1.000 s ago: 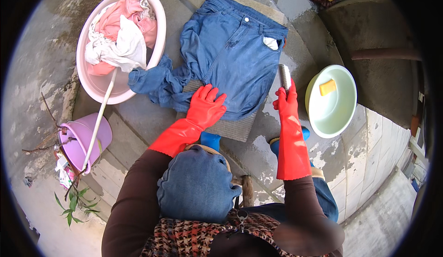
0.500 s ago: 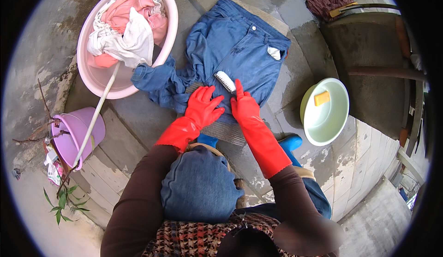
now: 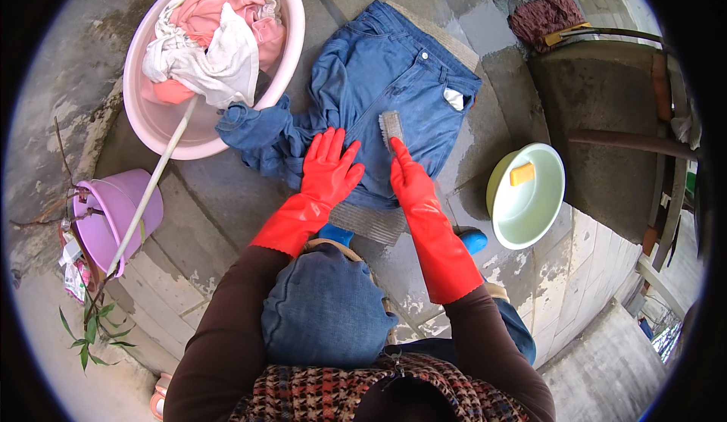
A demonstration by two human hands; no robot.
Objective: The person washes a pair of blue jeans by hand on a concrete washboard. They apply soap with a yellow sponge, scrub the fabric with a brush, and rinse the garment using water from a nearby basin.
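Note:
Blue jeans (image 3: pixel 413 73) lie spread out, waistband away from me, over a ridged grey board (image 3: pixel 367 223) whose edges show at both ends. My left hand (image 3: pixel 329 166), in a long red rubber glove, rests flat on the cloth with its fingers apart. In the other red glove, my right hand (image 3: pixel 411 179) is closed on a scrubbing brush (image 3: pixel 391 125). The brush stands on its side over the leg, pale bristles toward the left. One crumpled trouser leg (image 3: pixel 254 130) reaches the pink basin's (image 3: pixel 297 28) rim. White pocket lining (image 3: pixel 453 99) pokes out at the right.
The pink basin holds pink and white clothes (image 3: pixel 219 43); a pale pole (image 3: pixel 155 179) leans from it across a purple bucket (image 3: pixel 148 214). On the right stand a light green basin (image 3: pixel 556 202) with a yellow soap bar (image 3: pixel 522 174) and a dark mop head (image 3: pixel 547 17).
The brush has moved a little away from me and to the right, and has turned more upright. My left fingers have straightened and lie flatter on the jeans. The whole view has shifted slightly.

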